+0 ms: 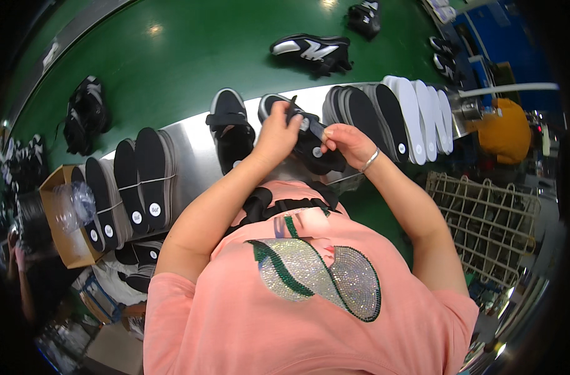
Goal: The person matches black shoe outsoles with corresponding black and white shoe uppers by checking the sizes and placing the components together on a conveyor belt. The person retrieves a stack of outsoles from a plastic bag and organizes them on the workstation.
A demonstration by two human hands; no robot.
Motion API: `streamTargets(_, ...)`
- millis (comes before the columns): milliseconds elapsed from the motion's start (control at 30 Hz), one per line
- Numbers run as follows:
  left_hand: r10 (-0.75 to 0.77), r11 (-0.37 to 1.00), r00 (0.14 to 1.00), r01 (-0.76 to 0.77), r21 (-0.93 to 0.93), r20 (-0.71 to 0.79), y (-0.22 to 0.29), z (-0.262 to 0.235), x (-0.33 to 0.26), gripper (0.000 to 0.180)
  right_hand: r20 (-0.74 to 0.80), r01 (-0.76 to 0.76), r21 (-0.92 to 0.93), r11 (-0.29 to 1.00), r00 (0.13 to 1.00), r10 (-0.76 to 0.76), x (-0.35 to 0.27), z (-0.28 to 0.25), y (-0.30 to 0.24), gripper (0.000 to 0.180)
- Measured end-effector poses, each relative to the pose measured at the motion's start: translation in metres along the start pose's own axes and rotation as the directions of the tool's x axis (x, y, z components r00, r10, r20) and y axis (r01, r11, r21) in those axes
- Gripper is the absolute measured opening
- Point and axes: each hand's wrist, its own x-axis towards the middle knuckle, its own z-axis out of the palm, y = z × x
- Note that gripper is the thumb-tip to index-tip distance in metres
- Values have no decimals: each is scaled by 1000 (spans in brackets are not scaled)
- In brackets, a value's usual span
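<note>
A black shoe point(322, 161) with a white sole edge rests on the shiny metal ledge point(188, 165) in front of me. My left hand point(277, 131) is closed on the upper of this shoe near its toe, beside a raised dark strap end. My right hand point(350, 144) pinches a dark strip point(317, 129) at the shoe's opening between thumb and fingers. Left of it stands a second black shoe point(230, 134), its strap lying across the top and a pale round spot inside at the heel. My fingers hide part of the held shoe.
Bundled black insoles point(157, 175) stand at the left, beside a cardboard box point(66, 234) holding clear plastic. More black insoles point(360, 112) and white insoles point(412, 119) are at the right. Beyond, shoes point(313, 53) sit on a green surface point(191, 47). A wire rack point(485, 225) stands right.
</note>
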Motion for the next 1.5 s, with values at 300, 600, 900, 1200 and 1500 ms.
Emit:
streamTargets(300, 52, 989, 922, 7, -150, 384, 73, -41, -31, 20, -32, 233, -734, 638, 926, -375, -34, 52, -32, 14)
streamTargets(600, 138, 969, 856, -13, 245, -499, 68, -189, -67, 12, -259, 56, -762, 645, 886, -384, -29, 11, 15, 36)
streamTargets(900, 723, 193, 170, 881, 433, -669, 34, -345, -173, 35, -137, 21, -894, 448, 938, -318, -5, 4, 27, 43)
streamTargets(1200, 26, 805, 997, 21, 593, -71, 56, -101, -71, 67, -126, 32, -834, 550, 961, -247, 9, 42, 30, 40)
streamTargets(1500, -11, 604, 999, -29, 796, 45, 24, -63, -22, 62, 143, 215, -968, 128, 896, -422, 31, 23, -21, 30)
